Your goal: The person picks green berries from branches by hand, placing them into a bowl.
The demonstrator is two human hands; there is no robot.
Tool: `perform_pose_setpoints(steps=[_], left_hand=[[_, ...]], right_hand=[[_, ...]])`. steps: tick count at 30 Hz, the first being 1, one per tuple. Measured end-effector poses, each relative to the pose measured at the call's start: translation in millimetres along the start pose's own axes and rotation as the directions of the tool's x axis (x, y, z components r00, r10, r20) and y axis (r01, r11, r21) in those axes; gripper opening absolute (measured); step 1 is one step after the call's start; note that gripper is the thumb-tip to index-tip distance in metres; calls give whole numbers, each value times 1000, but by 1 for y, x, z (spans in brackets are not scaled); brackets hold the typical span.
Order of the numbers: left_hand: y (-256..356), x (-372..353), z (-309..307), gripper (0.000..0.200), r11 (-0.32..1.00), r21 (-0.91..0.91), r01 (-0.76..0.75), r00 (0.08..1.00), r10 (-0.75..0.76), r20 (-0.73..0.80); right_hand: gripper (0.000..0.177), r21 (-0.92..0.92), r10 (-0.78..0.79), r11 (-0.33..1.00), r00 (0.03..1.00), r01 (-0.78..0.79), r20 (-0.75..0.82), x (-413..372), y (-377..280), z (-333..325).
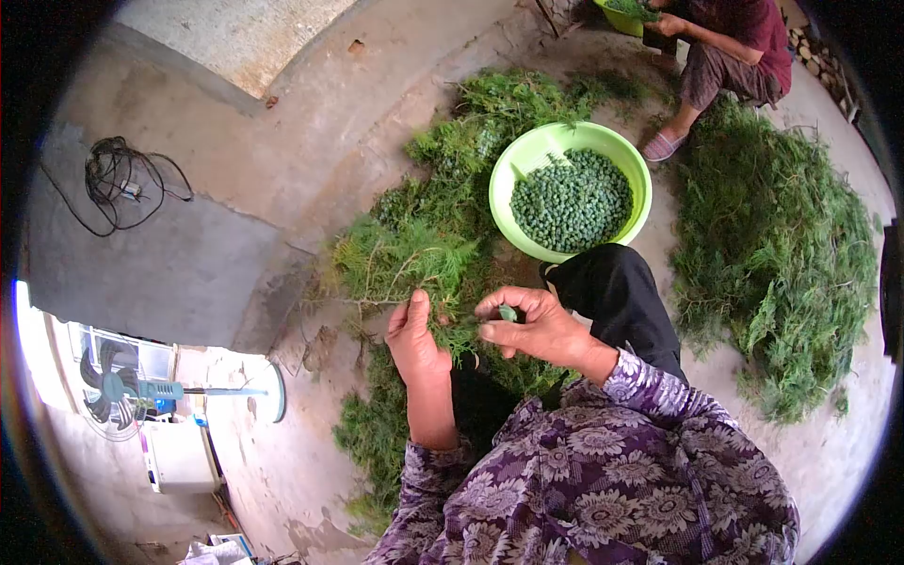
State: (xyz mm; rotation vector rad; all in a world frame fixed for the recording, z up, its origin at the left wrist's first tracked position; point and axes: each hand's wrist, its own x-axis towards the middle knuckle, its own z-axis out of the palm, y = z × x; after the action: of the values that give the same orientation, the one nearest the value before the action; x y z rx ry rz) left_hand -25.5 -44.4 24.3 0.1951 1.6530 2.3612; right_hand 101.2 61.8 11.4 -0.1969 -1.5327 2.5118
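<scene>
My left hand (420, 347) is closed, its thumb and fingers pinching the stem of a feathery evergreen branch (405, 261). To its right, my right hand (549, 330) is curled around a small green cone (508, 313), which shows between thumb and fingers. Whether more cones lie in that palm is hidden. Beyond my right hand stands a light green plastic basin (643, 193), partly filled with many round blue-green cones (572, 201). A heap of cut evergreen branches (508, 104) spreads from beneath my hands up along the basin's left side.
On the right lies a large pile of stripped-looking green branches (772, 264). Another person (725, 66) sits at the top right, holding greenery over a green container (621, 19). A standing fan (118, 386), a white box (179, 457) and coiled black cable (122, 179) are at left.
</scene>
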Motion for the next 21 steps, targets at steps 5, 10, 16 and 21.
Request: perform_pose_setpoints(steps=[5,10,16,21], left_hand=[[-2,-6,5,8,1000,13,-4,998,3,57],[-4,-9,3,7,998,63,-10,993,3,115],[2,-17,16,20,987,155,41,996,-53,76],[-2,0,16,26,970,90,226,973,-228,22]], right_hand=[[20,-583,-476,716,880,384,-5,7,10,6],[13,-450,-283,864,957,226,-64,4,3,7],[8,-154,-208,967,978,201,-27,-5,-7,11],[9,-421,-577,748,816,514,-28,-17,-9,17]])
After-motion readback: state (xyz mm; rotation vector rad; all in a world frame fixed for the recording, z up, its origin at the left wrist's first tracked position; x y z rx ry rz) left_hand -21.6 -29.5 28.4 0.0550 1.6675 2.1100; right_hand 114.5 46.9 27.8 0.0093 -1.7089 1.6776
